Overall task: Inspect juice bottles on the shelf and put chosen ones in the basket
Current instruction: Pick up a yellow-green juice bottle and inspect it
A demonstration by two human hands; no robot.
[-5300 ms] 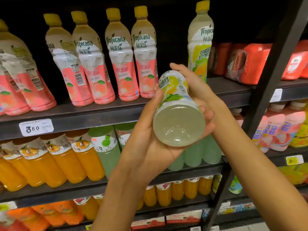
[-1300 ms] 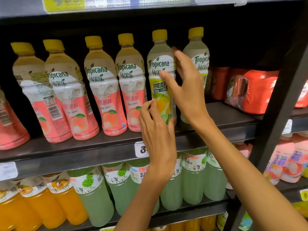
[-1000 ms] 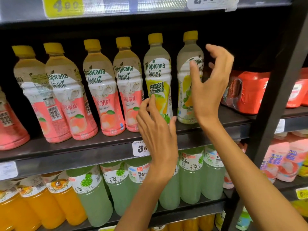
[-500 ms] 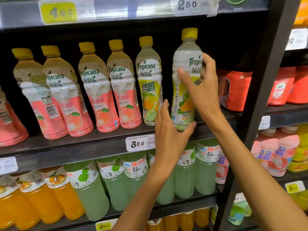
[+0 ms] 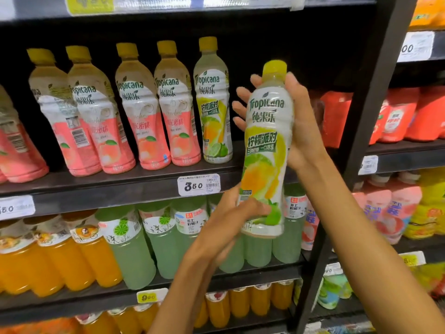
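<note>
Currently, the lemon bottle (image 5: 265, 150) is held upright, clear of the shelf (image 5: 120, 186), in front of its right end. The right hand (image 5: 301, 121) wraps the shoulder from behind, fingers curled round it; the left hand (image 5: 231, 213) pinches the base. This two-point hold probably steadies the bottle with its label toward the viewer, for inspection. The body is smooth translucent plastic, waisted in shape, with a glossy printed sleeve and a ridged yellow cap (image 5: 274, 68). A matching bottle (image 5: 214, 104) stands on the shelf to the left. No basket is in view.
</note>
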